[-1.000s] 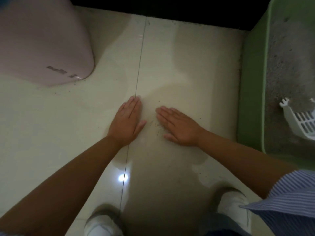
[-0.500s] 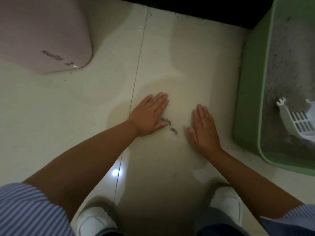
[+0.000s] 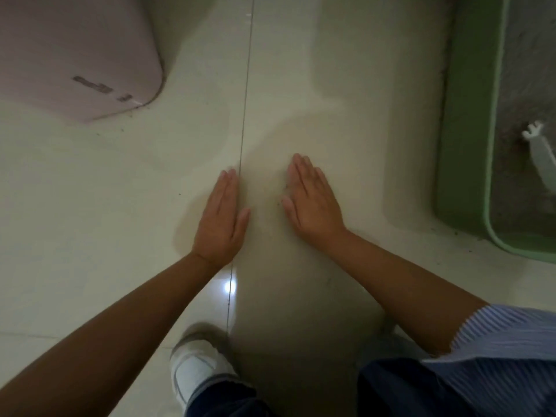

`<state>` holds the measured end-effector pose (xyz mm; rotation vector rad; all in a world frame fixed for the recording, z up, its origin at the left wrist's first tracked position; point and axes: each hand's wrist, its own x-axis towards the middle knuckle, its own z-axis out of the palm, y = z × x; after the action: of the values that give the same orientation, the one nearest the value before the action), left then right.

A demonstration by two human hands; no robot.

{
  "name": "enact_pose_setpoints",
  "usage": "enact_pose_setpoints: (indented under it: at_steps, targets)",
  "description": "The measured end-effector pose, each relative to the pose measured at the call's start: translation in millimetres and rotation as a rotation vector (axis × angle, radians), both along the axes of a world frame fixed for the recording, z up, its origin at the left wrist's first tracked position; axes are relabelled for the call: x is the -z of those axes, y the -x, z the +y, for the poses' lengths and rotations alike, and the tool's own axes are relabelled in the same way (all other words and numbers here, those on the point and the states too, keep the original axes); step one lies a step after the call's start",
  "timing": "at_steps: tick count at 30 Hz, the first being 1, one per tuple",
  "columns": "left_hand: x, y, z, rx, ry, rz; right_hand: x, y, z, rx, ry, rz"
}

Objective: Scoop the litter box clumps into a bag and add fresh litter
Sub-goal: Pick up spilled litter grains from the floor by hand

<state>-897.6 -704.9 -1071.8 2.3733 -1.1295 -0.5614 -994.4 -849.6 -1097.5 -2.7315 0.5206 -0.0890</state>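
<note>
- Green plastic litter box (image 3: 463,139): stands on the floor to the right of the right hand, apart from it, cut off by the frame edge; its near corner lies just forward of the striped sleeve.
- Grey litter (image 3: 523,70): fills the box interior; whether any clumps lie in it cannot be told.
- White scoop (image 3: 541,155): lies inside the box on the litter, its forked end toward the hands; only part of it is in view.
- Scattered grains (image 3: 285,185): a few dark specks on the tile at the inner edge of the right hand's fingers, between the two hands.
- Right hand (image 3: 313,203): flat on the floor, palm down, fingers straight and together, thumb toward the left hand; it holds nothing.
- Left hand (image 3: 221,219): flat on the floor, palm down, fingers straight and closed, their tips just beside the tile joint; it holds nothing. The two hands lie near each other without touching.
- Tile joint (image 3: 245,85): a thin dark line running forward from the left hand's fingertips and back beneath its wrist.
- Pale glossy floor (image 3: 90,206): bears both hands, with a bright light reflection just behind the left wrist.
- Pink rounded container (image 3: 75,49): stands well forward and left of the left hand, with dark lettering too blurred to read.
- Striped sleeve (image 3: 508,341): covers the right upper arm.
- White shoe (image 3: 195,365): behind the left hand, below the forearm.
</note>
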Motion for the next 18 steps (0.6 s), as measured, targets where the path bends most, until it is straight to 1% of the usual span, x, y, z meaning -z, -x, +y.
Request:
enact_pose_setpoints:
  at_steps: [2,4,6,9,11,13,15,16,18]
  targets:
    - [1,-6,15,-0.027,-0.04,-0.015,-2,-16,10,-0.033,-0.021,-0.059]
    - [2,-11,22,-0.024,-0.075,-0.095,-6,-23,11,-0.016,-0.123,-0.114]
    - [2,-11,23,0.012,-0.12,-0.201,-12,-18,2,0.059,-0.213,-0.153]
    - [-1,-5,9,0.103,-0.227,-0.252,-22,10,-21,0.152,-0.264,-0.155]
    - [-6,1,-7,0.157,-0.283,-0.261,-22,34,-37,0.216,-0.279,-0.102]
    - [-11,10,-23,0.19,-0.318,-0.273,-19,54,-47,0.24,-0.266,0.025]
    - [-13,22,-39,0.202,-0.337,-0.183,-13,68,-51,0.169,-0.168,0.13]
    - [-15,27,-46,0.213,-0.36,-0.129,-9,71,-51,0.127,-0.119,0.146]
    - [-21,33,-62,0.207,-0.376,-0.105,-7,71,-50,0.13,-0.095,0.148]
